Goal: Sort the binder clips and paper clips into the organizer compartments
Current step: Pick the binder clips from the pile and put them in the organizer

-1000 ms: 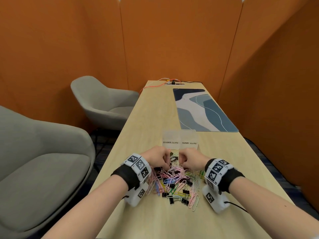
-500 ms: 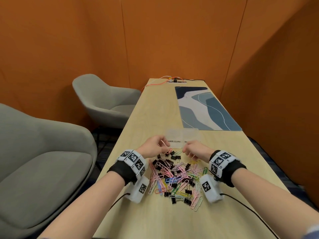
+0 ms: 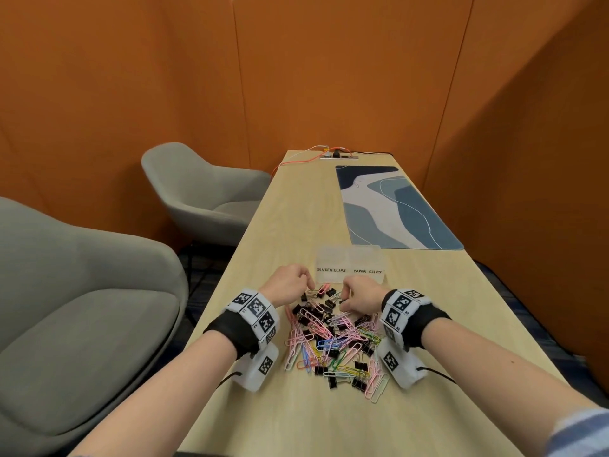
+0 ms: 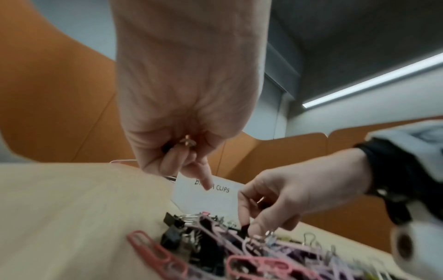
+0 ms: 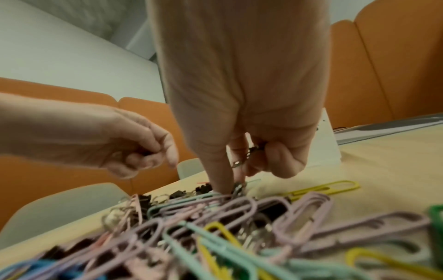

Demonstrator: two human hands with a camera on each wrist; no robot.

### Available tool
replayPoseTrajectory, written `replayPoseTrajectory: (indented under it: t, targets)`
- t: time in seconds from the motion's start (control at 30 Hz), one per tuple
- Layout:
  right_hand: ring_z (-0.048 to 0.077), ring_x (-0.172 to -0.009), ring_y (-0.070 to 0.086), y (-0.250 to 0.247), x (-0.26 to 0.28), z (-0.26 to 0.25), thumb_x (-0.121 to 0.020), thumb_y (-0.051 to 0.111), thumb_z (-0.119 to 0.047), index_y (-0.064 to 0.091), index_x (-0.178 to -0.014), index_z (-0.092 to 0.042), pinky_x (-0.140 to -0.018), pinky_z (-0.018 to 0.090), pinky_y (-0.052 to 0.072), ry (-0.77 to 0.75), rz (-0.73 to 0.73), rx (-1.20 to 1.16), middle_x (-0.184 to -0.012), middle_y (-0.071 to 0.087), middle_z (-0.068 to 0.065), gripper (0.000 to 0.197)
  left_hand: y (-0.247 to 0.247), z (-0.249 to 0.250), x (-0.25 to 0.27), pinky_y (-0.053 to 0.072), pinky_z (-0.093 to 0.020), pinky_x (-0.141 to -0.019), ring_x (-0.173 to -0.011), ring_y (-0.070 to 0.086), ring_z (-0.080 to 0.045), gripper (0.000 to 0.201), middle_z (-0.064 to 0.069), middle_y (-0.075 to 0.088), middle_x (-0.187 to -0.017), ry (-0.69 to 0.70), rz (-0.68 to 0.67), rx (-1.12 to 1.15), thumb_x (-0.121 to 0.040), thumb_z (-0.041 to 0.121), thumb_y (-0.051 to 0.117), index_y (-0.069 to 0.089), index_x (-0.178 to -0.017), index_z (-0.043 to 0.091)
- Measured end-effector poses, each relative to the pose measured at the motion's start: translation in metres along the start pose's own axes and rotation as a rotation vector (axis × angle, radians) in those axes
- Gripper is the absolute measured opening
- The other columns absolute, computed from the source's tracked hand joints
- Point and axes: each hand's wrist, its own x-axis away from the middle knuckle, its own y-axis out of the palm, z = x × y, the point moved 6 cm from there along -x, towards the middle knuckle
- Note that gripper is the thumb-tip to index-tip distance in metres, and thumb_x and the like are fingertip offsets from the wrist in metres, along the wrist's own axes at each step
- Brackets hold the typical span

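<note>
Left hand (image 3: 287, 286) sits at far-left edge of pile (image 3: 333, 338), fingers curled round a small binder clip (image 4: 178, 145), black body and metal loop showing in the palm in left wrist view. Mixed binder and paper clips heaped on table (image 3: 296, 225) between both wrists. Right hand (image 3: 361, 296) at far-right edge, thumb and fingers pinching a metal-handled clip (image 5: 249, 153), fingertips touching the heap. Organizer (image 3: 350, 263) just beyond the hands, 2 compartments labelled BINDER CLIPS (left) and PAPER CLIPS (right).

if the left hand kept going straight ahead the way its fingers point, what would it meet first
Probably the organizer, at its BINDER CLIPS compartment. The left hand is just short of that front wall; depth is unclear.
</note>
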Motion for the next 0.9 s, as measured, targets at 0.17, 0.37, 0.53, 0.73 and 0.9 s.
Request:
replayPoseTrajectory:
  t: [0.17,0.37,0.53,0.73,0.9]
  targets:
    - [0.008,-0.054,0.052,-0.006,-0.001,0.011,-0.087,0.064,-0.016,0.052,-0.075,-0.018,-0.049,0.017,0.042,0.037,-0.095,-0.156,-0.068,0.06,-0.004,0.018,0.006,-0.004,0.008,0.041,-0.023,-0.07,-0.082,0.055,-0.013,0.024,0.002,0.061,-0.093,0.051,-0.063,-0.257,-0.093,0.028,0.054,0.064,-0.106,0.011]
    - [0.015,-0.049,0.038,-0.004,-0.003,0.025,-0.097,0.04,-0.021,0.058,-0.087,-0.011,-0.039,0.022,0.028,0.202,-0.203,-0.53,-0.065,0.052,0.004,0.023,0.011,-0.011,0.01,0.041,-0.026,-0.08,-0.104,0.06,-0.022,0.033,-0.009,0.065,-0.118,0.038,-0.133,-0.296,-0.098,0.03,0.044,0.061,-0.117,0.009]
    - [0.011,-0.049,0.04,-0.014,0.005,0.015,-0.094,0.049,-0.029,0.061,-0.087,-0.014,-0.041,0.019,0.032,0.134,-0.152,-0.277,-0.069,0.056,0.0,0.021,0.011,-0.015,0.014,0.044,-0.024,-0.078,-0.091,0.057,-0.016,0.027,-0.003,0.063,-0.103,0.034,-0.2,-0.246,-0.092,0.016,0.051,0.064,-0.115,0.014]
    - [0.017,-0.077,0.058,-0.001,0.009,-0.007,-0.079,0.071,-0.022,0.06,-0.083,-0.011,-0.065,0.025,0.047,0.001,-0.059,0.111,-0.082,0.065,0.005,0.016,0.013,-0.019,0.018,0.047,-0.027,-0.079,-0.086,0.056,-0.013,0.036,0.002,0.06,-0.095,0.079,-0.218,-0.264,-0.079,0.018,0.072,0.064,-0.114,0.017]
    - [0.024,-0.083,0.06,0.006,0.001,-0.015,-0.082,0.06,-0.007,0.058,-0.08,-0.009,-0.071,0.032,0.047,0.005,-0.048,0.293,-0.091,0.066,0.014,0.003,0.014,-0.016,0.017,0.048,-0.031,-0.086,-0.099,0.058,-0.018,0.027,-0.004,0.063,-0.109,0.195,-0.139,-0.369,-0.081,0.022,0.071,0.066,-0.108,0.017]
